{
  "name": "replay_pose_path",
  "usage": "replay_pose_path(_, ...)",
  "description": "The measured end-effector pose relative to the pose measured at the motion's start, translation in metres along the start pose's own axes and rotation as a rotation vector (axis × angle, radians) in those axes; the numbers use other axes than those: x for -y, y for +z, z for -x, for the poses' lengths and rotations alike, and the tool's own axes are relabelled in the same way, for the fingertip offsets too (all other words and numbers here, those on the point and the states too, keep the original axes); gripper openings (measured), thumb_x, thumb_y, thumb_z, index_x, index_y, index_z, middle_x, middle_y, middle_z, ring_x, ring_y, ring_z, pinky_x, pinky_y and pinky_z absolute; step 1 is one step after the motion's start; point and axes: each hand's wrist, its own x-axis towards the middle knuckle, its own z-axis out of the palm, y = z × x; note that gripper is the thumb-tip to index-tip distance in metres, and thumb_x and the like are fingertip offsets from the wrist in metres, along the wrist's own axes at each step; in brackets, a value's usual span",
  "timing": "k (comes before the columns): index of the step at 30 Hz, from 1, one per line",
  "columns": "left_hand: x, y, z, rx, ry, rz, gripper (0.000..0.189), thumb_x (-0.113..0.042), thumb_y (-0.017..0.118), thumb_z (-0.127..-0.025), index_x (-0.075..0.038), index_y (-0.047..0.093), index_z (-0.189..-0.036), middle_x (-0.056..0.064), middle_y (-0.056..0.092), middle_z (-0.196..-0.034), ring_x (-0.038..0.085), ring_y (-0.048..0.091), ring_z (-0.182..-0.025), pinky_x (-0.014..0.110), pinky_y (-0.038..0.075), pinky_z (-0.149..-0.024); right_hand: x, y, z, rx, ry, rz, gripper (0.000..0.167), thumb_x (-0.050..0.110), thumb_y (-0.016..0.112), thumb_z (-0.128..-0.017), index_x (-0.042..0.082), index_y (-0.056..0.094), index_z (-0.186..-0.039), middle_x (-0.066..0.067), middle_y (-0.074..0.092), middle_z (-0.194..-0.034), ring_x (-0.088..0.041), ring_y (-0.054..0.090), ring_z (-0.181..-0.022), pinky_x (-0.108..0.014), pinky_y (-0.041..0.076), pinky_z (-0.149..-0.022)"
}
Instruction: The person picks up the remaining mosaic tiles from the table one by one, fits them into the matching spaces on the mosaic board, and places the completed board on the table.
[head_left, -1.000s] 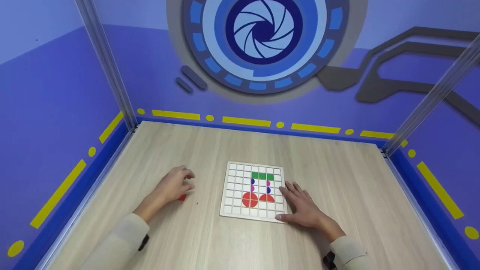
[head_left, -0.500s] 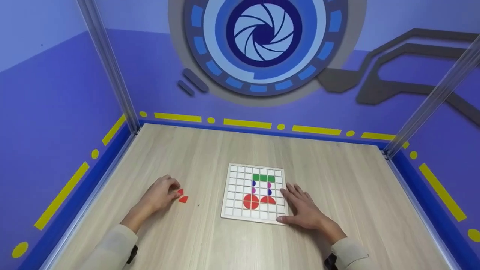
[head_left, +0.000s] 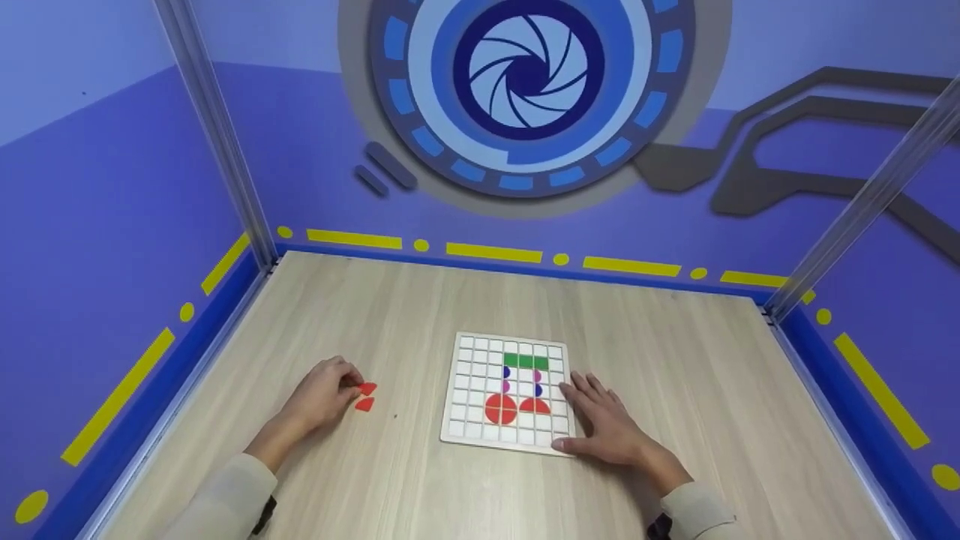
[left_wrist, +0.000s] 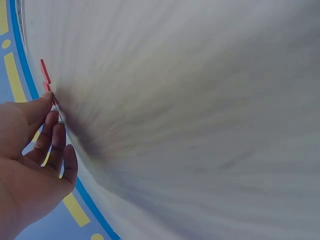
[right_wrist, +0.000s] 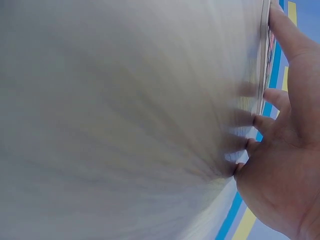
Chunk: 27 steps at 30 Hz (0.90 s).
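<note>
Head view, left hand (head_left: 322,394) part-hiding red piece (head_left: 368,388)

Left arm, one: pale-sleeved forearm (head_left: 229,495), reaching from the near left toward the far right. Left hand (head_left: 322,394), one: thumb (left_wrist: 37,106) and forefinger brought together in a pinch; remaining three fingers loosely bent. Right arm, one: pale-sleeved forearm (head_left: 697,510), entering from the near right. Right hand (head_left: 607,424), one: palm down, fingers (head_left: 592,394) spread, directed far left; thumb (head_left: 576,445) extended left, apart from them.
</note>
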Motion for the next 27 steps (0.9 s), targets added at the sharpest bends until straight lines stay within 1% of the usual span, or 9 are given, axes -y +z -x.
replay_pose_path(5,-0.003,-0.002,0.001,-0.009,-0.011,0.005,0.010,0.001,0.074,-0.096,-0.008,0.074,-0.097,0.001,0.062,-0.095,0.018,0.059,-0.091,0.041,0.053,-0.084,0.001,0.000,-0.002,-0.003,-0.010,0.009,0.109,0.072,0.077,-0.083,0.015,0.036,-0.166,-0.013,0.018,-0.176,-0.040,0.006,-0.162,-0.070,0.007,-0.124)
replay_pose_path(8,-0.008,-0.002,0.000,-0.010,-0.008,0.018,0.007,-0.001,0.074,-0.096,-0.008,0.074,-0.099,0.000,0.062,-0.094,0.016,0.059,-0.088,0.040,0.053,-0.082,0.000,-0.001,-0.003,-0.003,-0.009,0.013,0.108,0.071,0.077,-0.083,0.014,0.036,-0.166,-0.013,0.019,-0.175,-0.040,0.006,-0.162,-0.070,0.007,-0.124)
replay_pose_path(10,-0.013,-0.002,-0.001,0.003,0.013,0.037,0.006,-0.004,0.075,-0.097,-0.006,0.074,-0.103,0.002,0.063,-0.096,0.017,0.061,-0.090,0.041,0.054,-0.083,-0.001,-0.001,-0.002,-0.001,-0.001,0.017,0.109,0.071,0.077,-0.083,0.015,0.036,-0.166,-0.013,0.018,-0.176,-0.040,0.006,-0.162,-0.069,0.007,-0.124)
replay_pose_path(12,-0.018,-0.001,-0.003,0.025,0.035,0.049,0.011,-0.008,0.076,-0.097,-0.004,0.075,-0.107,0.004,0.063,-0.099,0.021,0.063,-0.094,0.043,0.055,-0.087,-0.002,-0.001,-0.002,-0.002,0.006,0.020,0.109,0.072,0.077,-0.083,0.015,0.036,-0.166,-0.013,0.018,-0.176,-0.040,0.006,-0.162,-0.069,0.006,-0.124)
replay_pose_path(15,-0.022,0.001,-0.006,0.052,0.064,0.028,0.015,-0.008,0.078,-0.096,-0.003,0.075,-0.110,0.006,0.063,-0.102,0.027,0.064,-0.100,0.047,0.054,-0.092,-0.003,0.000,-0.001,-0.005,0.008,0.021,0.109,0.072,0.077,-0.082,0.014,0.037,-0.166,-0.013,0.019,-0.175,-0.040,0.006,-0.162,-0.069,0.007,-0.124)
replay_pose_path(18,-0.022,0.003,-0.007,0.057,0.059,-0.004,0.013,-0.005,0.079,-0.095,-0.005,0.075,-0.107,0.005,0.063,-0.101,0.028,0.063,-0.101,0.047,0.054,-0.093,-0.002,0.000,-0.001,0.000,0.004,0.017,0.109,0.072,0.077,-0.083,0.014,0.036,-0.166,-0.013,0.018,-0.176,-0.040,0.005,-0.162,-0.069,0.007,-0.124)
replay_pose_path(20,-0.021,0.006,-0.007,0.051,0.057,-0.007,0.010,-0.005,0.079,-0.095,-0.006,0.076,-0.104,0.005,0.063,-0.100,0.028,0.063,-0.100,0.047,0.054,-0.092,-0.001,0.000,0.000,0.006,0.004,0.014,0.110,0.072,0.077,-0.083,0.015,0.035,-0.166,-0.013,0.018,-0.176,-0.040,0.005,-0.162,-0.069,0.007,-0.124)
replay_pose_path(23,-0.018,0.009,-0.006,0.042,0.051,0.026,0.008,-0.006,0.079,-0.095,-0.006,0.076,-0.103,0.005,0.064,-0.101,0.026,0.064,-0.098,0.045,0.054,-0.091,-0.001,0.001,0.000,0.009,0.006,0.016,0.110,0.072,0.076,-0.083,0.015,0.035,-0.166,-0.013,0.018,-0.176,-0.040,0.005,-0.162,-0.070,0.007,-0.124)
replay_pose_path(27,-0.017,0.012,-0.005,0.029,0.026,0.090,0.008,-0.006,0.080,-0.094,-0.006,0.076,-0.101,0.005,0.064,-0.099,0.020,0.064,-0.094,0.042,0.055,-0.087,-0.001,0.001,0.000,0.002,0.005,0.017,0.109,0.072,0.076,-0.082,0.014,0.036,-0.166,-0.013,0.019,-0.175,-0.041,0.006,-0.162,-0.070,0.007,-0.123)
